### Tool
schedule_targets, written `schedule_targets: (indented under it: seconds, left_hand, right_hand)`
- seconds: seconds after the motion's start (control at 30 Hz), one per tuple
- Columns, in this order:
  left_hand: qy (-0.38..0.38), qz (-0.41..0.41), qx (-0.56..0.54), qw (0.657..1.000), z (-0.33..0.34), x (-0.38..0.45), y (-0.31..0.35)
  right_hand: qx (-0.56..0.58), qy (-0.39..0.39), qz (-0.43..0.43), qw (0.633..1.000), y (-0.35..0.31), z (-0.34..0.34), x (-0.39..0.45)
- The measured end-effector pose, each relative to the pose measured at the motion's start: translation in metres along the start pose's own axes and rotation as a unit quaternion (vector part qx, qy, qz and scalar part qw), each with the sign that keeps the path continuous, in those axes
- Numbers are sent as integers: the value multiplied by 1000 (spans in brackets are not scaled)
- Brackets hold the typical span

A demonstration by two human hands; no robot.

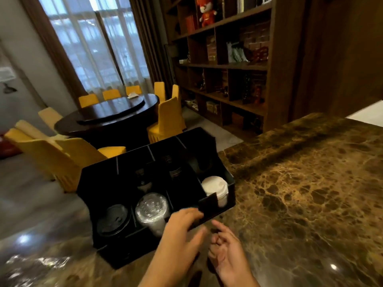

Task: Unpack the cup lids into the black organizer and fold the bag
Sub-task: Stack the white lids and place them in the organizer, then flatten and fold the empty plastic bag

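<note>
The black organizer (149,154) stands on the brown marble counter (310,183), tilted in view. Its front compartments hold a stack of black lids (113,220), a stack of clear lids (152,210) and, at the right, a stack of white lids (214,188). My left hand (182,235) reaches to the organizer's front edge, its fingers extended and touching the black wall beside the white lids. Just right of it and below the organizer, my right hand (226,249) hovers with loosely curled fingers, holding nothing. I see no bag.
The counter stretches to the right and front. Beyond it are a round dark dining table (107,114) with yellow-covered chairs (165,119), a curtained window and a wooden bookshelf (228,65) against the back wall.
</note>
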State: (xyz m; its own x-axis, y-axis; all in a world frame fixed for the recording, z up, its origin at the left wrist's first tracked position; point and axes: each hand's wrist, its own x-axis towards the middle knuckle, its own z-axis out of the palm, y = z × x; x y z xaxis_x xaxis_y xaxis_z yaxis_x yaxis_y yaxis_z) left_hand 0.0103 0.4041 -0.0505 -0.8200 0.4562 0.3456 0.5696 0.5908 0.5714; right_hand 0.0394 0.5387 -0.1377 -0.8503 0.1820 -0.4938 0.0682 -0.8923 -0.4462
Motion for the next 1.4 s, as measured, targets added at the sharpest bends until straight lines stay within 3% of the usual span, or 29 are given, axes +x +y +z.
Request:
schedule_targets:
  seconds: [0.1, 0.2, 0.33, 0.43, 0.57, 0.63, 0.7, 0.83, 0.93, 1.07, 1.27, 1.4]
  left_hand:
    - [82, -95, -61, 990, -33, -91, -24]
    - [220, -219, -58, 949, -68, -167, -52]
    - [379, -332, -102, 857, -126, -248, -79]
    - [473, -389, -147, 777, -164, -300, -99]
    - [565, -452, -258, 640, -200, -363, -139]
    - [581, -458, -277, 613, -223, -379, -162]
    - [575, -454, -259, 629, -245, -375, -185]
    - [545, -380, -146, 733, -300, -305, -215]
    - [482, -398, -91, 775, -331, -238, -230]
    - [449, -438, -74, 775, -344, -203, -257]
    - [473, -429, -79, 765, -356, -208, -284]
    - [406, -465, -36, 786, -368, -194, -292]
  right_hand:
    - [-30, -3, 1, 1000, 4, 3, -2]
    - [-71, -35, 14, 997, 25, 16, -8]
    - [-167, -106, 71, 978, 100, 52, -38]
    - [-295, -157, 82, 939, 151, 73, -67]
    - [-447, -183, 66, 873, 209, 105, -96]
    - [-483, -173, 58, 857, 237, 120, -111]
    - [-493, -156, 64, 854, 263, 130, -124]
    - [-481, -102, 34, 870, 309, 138, -135]
    - [-452, -94, 66, 885, 328, 137, -133]
    - [-453, -116, 97, 879, 344, 144, -131]
    - [-419, -50, 23, 906, 356, 157, -119]
    - [-394, -35, 34, 918, 363, 151, -117]
